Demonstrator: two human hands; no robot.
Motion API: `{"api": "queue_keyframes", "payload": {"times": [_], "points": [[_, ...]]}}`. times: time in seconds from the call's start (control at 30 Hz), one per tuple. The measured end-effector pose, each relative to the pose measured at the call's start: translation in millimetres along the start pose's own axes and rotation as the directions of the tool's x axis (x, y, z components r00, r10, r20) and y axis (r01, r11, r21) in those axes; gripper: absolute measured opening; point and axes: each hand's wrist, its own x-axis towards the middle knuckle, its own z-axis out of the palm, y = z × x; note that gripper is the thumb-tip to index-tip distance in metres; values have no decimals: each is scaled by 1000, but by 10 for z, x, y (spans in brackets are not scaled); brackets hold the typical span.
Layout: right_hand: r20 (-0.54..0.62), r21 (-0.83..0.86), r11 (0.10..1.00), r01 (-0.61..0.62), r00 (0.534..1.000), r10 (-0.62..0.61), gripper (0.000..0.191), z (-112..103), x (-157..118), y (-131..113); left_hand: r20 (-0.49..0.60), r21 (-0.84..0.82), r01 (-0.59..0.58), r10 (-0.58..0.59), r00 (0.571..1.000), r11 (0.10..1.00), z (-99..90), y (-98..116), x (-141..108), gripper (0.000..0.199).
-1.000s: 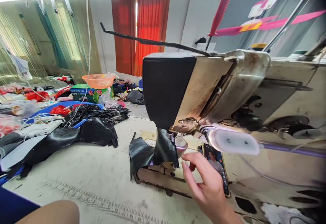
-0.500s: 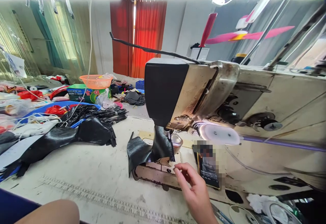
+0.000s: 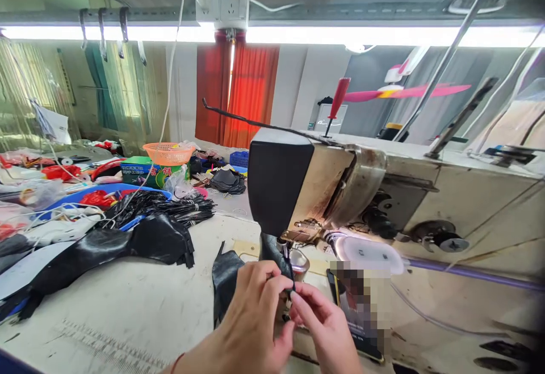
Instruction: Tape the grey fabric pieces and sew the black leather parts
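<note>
Black leather-like piece (image 3: 225, 280): edge between left-hand fingers (image 3: 276, 288), right-hand fingers (image 3: 314, 294).

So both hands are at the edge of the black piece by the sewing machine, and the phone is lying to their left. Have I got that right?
Not quite: the head view shows the phone to the right of both hands, beside the right hand. The left hand and right hand are indeed at the edge of the black piece by the sewing machine.

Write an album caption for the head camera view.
Left hand and right hand meet at the edge of a black piece beneath the sewing machine.
</note>
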Motion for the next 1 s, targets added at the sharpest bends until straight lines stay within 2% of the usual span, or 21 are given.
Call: {"api": "queue_keyframes", "payload": {"times": [0.17,0.23,0.37,0.43,0.53,0.67,0.77,0.83,0.93,1.0], "points": [[30,-142,972,188,982,-185,26,-78,61,73,-153,156,-84,108,982,984,316,-234,78,33],[50,-240,930,278,960,-274,22,-101,55,80,-188,155,-174,202,961,972,333,-303,114,30],[100,-331,859,390,920,-379,18,-100,47,83,-130,83,-367,375,918,927,214,-392,211,27],[99,-373,812,449,890,-446,18,-75,58,86,-100,-3,-370,368,925,929,156,-414,261,26],[109,-450,705,548,817,-566,19,-34,86,93,-56,-95,-288,283,957,953,116,-411,324,23],[125,-488,624,610,757,-642,23,-12,113,94,-27,-43,-286,285,958,957,90,-364,376,15],[148,-503,593,629,738,-658,23,-14,109,83,-34,-3,-292,292,956,956,58,-307,401,10],[157,-516,588,623,743,-650,22,-11,100,74,-27,26,-292,292,956,956,32,-268,412,11],[147,-526,594,609,753,-641,21,6,88,68,20,111,-306,306,952,946,-2,-231,420,15],[151,-528,574,626,734,-662,22,17,81,62,59,174,-329,324,944,928,-20,-230,426,16]]}}
